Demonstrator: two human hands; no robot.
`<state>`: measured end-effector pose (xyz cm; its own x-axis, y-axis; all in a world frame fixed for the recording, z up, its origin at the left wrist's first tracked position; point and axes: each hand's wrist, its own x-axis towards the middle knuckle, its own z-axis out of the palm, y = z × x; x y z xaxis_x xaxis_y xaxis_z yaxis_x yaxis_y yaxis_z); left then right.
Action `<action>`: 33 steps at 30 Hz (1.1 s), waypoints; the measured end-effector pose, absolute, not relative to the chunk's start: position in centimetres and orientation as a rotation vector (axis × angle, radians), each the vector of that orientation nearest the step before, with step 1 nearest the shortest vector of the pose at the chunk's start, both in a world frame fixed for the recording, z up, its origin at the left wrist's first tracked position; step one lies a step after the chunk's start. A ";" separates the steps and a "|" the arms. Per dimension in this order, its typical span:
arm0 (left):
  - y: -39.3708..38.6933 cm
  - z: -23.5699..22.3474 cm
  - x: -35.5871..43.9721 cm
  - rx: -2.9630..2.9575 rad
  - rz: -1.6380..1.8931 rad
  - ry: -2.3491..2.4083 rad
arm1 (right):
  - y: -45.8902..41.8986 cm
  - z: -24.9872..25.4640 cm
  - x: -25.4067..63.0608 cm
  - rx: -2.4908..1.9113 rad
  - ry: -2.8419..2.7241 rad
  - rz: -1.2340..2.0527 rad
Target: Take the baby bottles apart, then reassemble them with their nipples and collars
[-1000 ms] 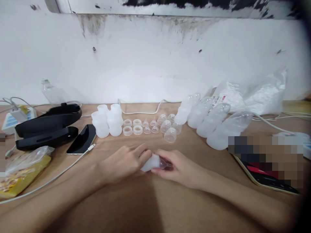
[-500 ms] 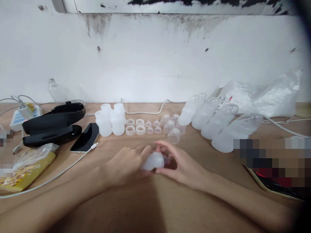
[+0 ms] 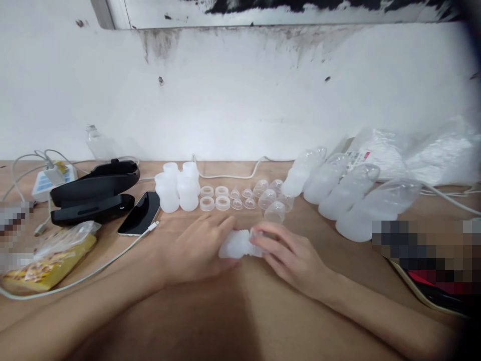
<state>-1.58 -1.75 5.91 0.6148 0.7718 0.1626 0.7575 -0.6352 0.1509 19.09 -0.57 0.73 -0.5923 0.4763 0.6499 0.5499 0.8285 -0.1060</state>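
Observation:
A frosted baby bottle lies on its side above the wooden table, its neck facing right. My left hand is closed around its base end. At the neck, my right hand pinches a translucent collar ring, with fingers over the top and thumb hidden. Some ridged thread shows beside the ring; whether it sits fully on the neck I cannot tell. Behind my hands stand several open bottles, several loose collar rings, several clear nipples and several clear dome caps.
Several capped bottles lean in a row at the right, before clear plastic bags. A phone, a white cable, a black case and a yellow snack bag lie at the left.
My right fingers have gone from spread around the bottle's nipple end to closed over the collar ring. The view has shifted slightly, so the surroundings sit farther right.

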 end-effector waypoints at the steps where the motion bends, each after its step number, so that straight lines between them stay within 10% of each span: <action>1: -1.5 6.0 -2.0 2.657 0.392 1.327 | -0.6 0.8 19.3 -0.684 -2.255 -0.294; 11: 1.1 4.1 -10.6 1.810 1.381 1.568 | -0.2 -0.5 18.9 -0.991 -2.346 -0.012; 33: -2.5 5.7 -9.2 2.494 1.575 1.853 | -0.4 -0.1 18.5 -1.105 -2.486 0.106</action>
<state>-9.20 -2.49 5.73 0.0537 0.5882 0.8069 0.8912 -0.3928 0.2270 18.47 -0.40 -0.11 -0.5983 0.7251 0.3410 0.6933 0.6818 -0.2334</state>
